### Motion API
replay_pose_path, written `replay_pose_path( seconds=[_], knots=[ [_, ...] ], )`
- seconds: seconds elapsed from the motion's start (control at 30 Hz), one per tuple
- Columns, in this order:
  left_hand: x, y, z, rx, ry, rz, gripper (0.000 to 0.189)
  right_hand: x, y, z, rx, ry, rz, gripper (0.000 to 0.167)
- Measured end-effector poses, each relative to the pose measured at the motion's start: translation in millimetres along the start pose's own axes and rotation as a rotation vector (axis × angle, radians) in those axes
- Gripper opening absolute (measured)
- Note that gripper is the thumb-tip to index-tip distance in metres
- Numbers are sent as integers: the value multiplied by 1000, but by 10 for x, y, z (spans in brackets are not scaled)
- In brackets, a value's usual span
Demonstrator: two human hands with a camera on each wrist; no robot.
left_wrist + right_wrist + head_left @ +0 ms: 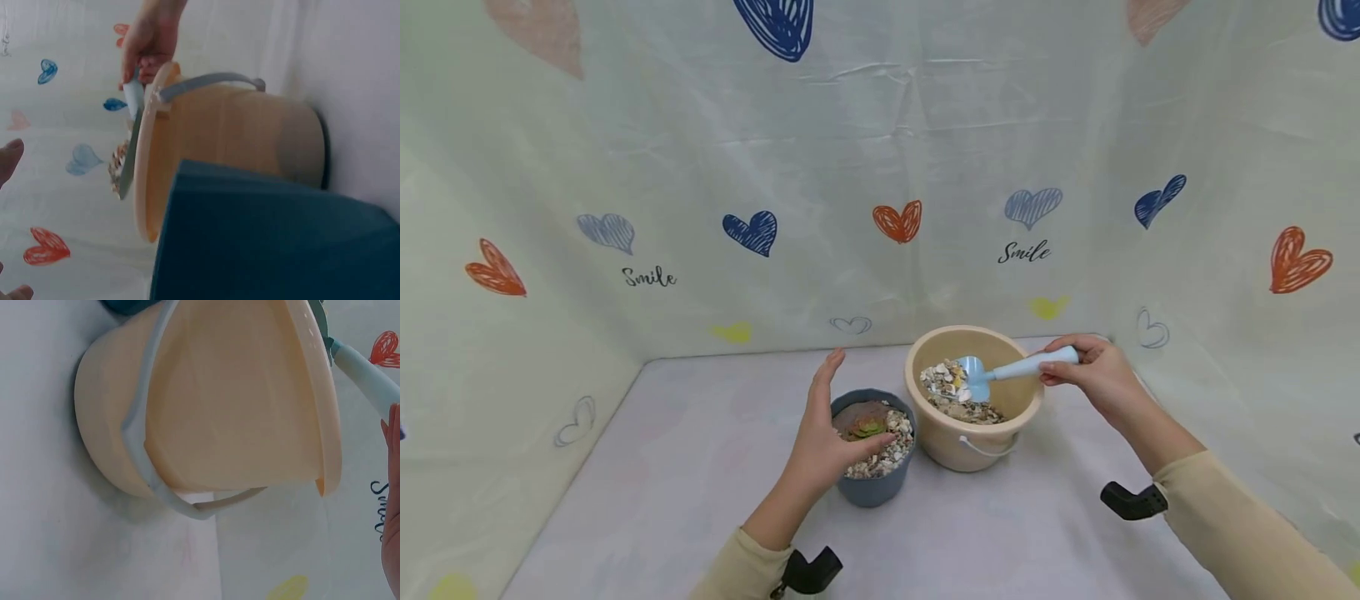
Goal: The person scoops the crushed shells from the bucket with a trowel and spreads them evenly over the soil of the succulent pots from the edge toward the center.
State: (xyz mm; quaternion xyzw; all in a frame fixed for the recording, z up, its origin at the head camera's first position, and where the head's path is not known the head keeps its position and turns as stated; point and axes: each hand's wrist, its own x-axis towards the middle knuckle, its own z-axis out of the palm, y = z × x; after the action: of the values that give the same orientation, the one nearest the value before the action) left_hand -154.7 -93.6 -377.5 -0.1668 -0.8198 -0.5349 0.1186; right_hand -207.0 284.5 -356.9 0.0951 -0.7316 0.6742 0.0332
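Observation:
My right hand (pixel 1093 375) grips the white-blue handle of a toy shovel (pixel 1030 365), its light blue scoop heaped with small mixed pebbles (pixel 943 379). The scoop is over the mouth of a beige bucket (pixel 951 446), where more pebbles lie at the bottom. In the left wrist view the loaded shovel (pixel 130 156) is above the bucket's rim. To the left stands a blue-grey pot (pixel 872 492) with a green-red succulent (pixel 867 427) and pebbles on part of its soil. My left hand (pixel 823 442) is spread at the pot's near left side, thumb and fingers apart, holding nothing.
Pot and bucket stand close together on a table with a pale cover (pixel 722 467). Behind and at both sides hangs a whitish sheet (pixel 835 150) printed with hearts. The bucket's grey-white handle (pixel 140 456) hangs down its near side.

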Motion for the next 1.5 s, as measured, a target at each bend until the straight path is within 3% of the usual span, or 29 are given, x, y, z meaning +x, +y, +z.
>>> replay_pose_path(
  seconds=[0.2,0.57,0.83,1.07,1.2,1.5],
  knots=[
    [65,-242,-241,-35,-131,-62,115,-12,-121,99,54,-12,-14,17],
    [346,-798,-581,-195,-602,23,134,-25,-183,382,79,-46,-13,17],
    [438,-1093,-602,-256,-858,0,133,8,-182,568,82,-80,15,18],
    [498,-1124,-520,-198,-905,-66,133,-6,-144,644,60,-97,33,18],
    [518,-1117,-500,-211,-916,-90,130,-26,-115,642,68,-97,34,18],
    [490,-1115,-481,-265,-877,-140,125,-32,-101,653,74,-108,26,19]
  ],
)
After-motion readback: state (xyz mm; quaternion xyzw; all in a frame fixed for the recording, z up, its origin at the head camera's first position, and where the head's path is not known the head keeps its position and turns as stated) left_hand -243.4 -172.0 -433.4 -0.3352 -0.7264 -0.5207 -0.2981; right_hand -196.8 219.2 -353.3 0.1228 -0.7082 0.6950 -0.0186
